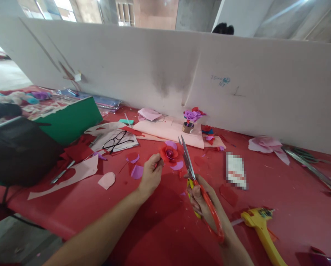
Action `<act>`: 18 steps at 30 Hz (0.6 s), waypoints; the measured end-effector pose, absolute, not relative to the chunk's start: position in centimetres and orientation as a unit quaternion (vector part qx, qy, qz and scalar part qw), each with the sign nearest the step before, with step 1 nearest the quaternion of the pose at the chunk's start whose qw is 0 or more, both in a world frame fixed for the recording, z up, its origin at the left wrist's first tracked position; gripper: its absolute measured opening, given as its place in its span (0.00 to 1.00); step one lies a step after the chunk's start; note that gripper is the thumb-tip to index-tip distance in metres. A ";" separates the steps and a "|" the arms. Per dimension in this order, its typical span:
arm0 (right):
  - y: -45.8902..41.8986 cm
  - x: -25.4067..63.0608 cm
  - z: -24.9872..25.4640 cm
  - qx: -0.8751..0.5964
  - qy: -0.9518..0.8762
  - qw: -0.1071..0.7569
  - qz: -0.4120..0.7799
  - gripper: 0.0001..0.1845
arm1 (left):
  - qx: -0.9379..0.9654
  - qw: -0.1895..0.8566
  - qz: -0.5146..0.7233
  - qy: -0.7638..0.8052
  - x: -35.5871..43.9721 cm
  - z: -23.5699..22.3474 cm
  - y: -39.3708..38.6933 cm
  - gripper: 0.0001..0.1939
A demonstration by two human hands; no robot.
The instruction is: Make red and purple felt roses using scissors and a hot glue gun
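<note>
My left hand (151, 173) pinches the edge of a red and purple paper flower (171, 153). Its petals face up, a darker bud in the middle. In my right hand (202, 197) is a pair of scissors (190, 162) with a long red handle. Yellow handle parts also show among the fingers; whether they belong to the scissors I cannot tell. The blades point up and away, slightly apart, just right of the flower. Purple petals (137, 172) and a pale pink petal (106, 180) lie left of my left hand.
A yellow glue gun (261, 225) lies at the right front. Behind stand finished-looking flowers in a small brown pot (187, 128) on pink sheets (168, 133). Eyeglasses (118, 141), a green box (71, 120) and a black bag (21, 151) are leftward. A white partition (126, 66) closes the back.
</note>
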State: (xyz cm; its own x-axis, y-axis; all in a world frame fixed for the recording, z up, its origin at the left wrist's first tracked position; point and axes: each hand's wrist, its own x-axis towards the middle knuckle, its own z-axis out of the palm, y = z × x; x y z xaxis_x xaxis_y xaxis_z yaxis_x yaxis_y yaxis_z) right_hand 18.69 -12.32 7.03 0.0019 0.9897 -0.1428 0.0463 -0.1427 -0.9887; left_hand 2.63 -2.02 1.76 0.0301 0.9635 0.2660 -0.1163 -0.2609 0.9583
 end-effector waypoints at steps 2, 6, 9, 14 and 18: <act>-12.4 18.6 7.1 -0.546 -0.471 0.453 0.524 0.34 | 0.548 0.462 0.578 0.390 2.6 1.8 -1.9 0.04; -12.5 18.5 7.3 -0.552 -0.466 0.458 0.518 0.33 | 0.559 0.452 0.578 0.386 2.4 2.3 -1.8 0.07; -12.5 18.5 7.4 -0.557 -0.473 0.454 0.510 0.32 | 0.567 0.444 0.578 0.385 2.2 2.8 -1.7 0.10; -12.5 18.5 7.3 -0.554 -0.475 0.450 0.515 0.31 | 0.571 0.430 0.582 0.387 1.9 3.2 -1.6 0.09; -12.5 18.6 7.4 -0.557 -0.491 0.444 0.501 0.30 | 0.574 0.433 0.583 0.379 1.7 3.0 -1.3 0.11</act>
